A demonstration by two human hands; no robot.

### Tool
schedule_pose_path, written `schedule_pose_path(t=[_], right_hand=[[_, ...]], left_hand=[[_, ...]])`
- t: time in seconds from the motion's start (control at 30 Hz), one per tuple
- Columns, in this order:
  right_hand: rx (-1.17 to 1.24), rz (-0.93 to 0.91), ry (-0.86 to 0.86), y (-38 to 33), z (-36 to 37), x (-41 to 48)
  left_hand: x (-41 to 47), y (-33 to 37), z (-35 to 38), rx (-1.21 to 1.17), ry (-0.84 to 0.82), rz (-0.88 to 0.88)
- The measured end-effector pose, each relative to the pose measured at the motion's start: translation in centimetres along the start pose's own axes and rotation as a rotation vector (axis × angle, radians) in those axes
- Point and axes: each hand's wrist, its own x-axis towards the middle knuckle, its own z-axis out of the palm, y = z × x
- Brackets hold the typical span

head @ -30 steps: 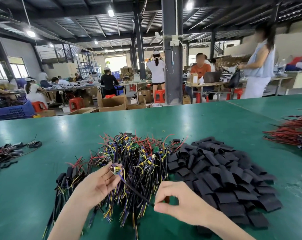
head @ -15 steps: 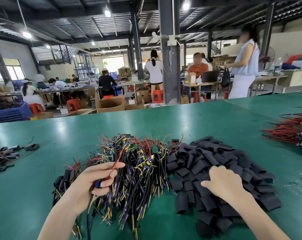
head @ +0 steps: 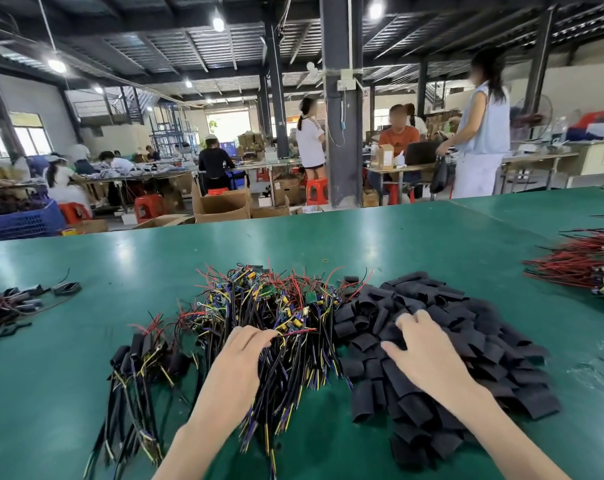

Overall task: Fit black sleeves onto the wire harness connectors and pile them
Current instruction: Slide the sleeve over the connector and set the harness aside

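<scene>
Black sleeves (head: 442, 344) are lying heaped under the right hand (head: 423, 353), whose fingers are spreading flat on the pile; whether they are pinching one cannot be told. The left hand (head: 240, 355) is resting on the tangled wire harnesses (head: 276, 317) just left of the sleeves, fingertips curling into the wires, grip unclear. Sleeved harnesses (head: 138, 358) are lying further left on the green table (head: 155, 258).
</scene>
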Motion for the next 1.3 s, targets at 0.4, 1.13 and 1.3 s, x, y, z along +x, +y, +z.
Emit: schedule_pose_path(t=[0.4, 1.13, 1.3], right_hand=[[0.386, -0.417, 0.001, -3.3, 2.2, -2.2], [0.565, -0.365, 0.017, -3.3, 3.0, -2.1], [0.577, -0.381, 0.006, -3.3, 2.9, -2.2]], left_hand=[[-0.5, 2.7, 1.6, -0.273, 0.104, -0.134], [-0.8, 3.4, 1.6, -0.244, 0.194, -0.028], [-1.0, 3.5, 1.7, -0.296, 0.215, -0.079]])
